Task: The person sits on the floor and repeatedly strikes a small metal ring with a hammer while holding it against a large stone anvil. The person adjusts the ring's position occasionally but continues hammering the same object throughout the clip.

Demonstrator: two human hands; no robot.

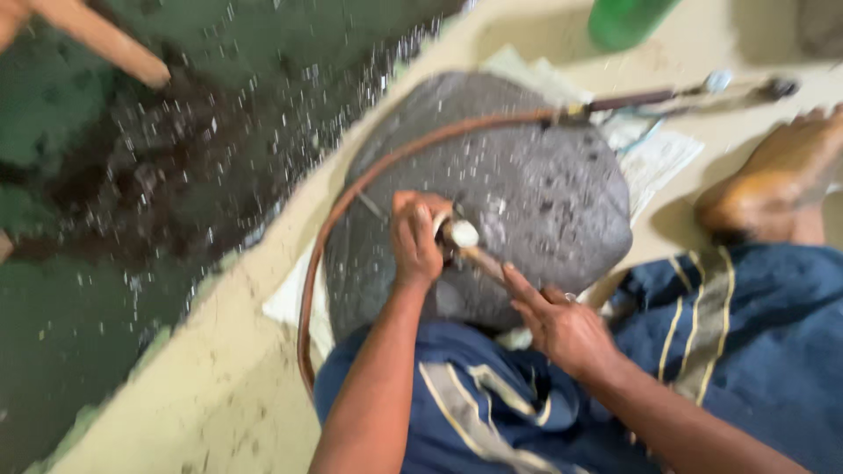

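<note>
Two hands at work on one grey stone, head view only, blurred by motion.

Left hand [415, 241] closed in a fist around a short pale-tipped tool [460, 233], pressed against the near face of the large rounded grey stone [518, 189]. Right hand [558, 325] lies just near and right of it, index finger stretched along the tool's brownish shaft [485, 262], other fingers loosely curled; whether it grips the shaft fully I cannot tell.

Stone sits on the pale cement floor [228, 386], partly over sheets of paper [654, 158], resting against the person's lap in blue striped cloth [746, 333]. Tool tip meets the stone at its near-middle, directly under the left fist.

Judgement on doing this well: keep the left fist low and steady so the tip stays put on the surface, let the right finger guide the angle only, and keep the stone braced against the lap.

Brown hose [351, 197] arcs over the stone's left edge to a metal fitting [650, 96] far right. Bare foot [777, 180] right. Green bottle [628, 19] far. Dark wet green ground [105, 219] left.
</note>
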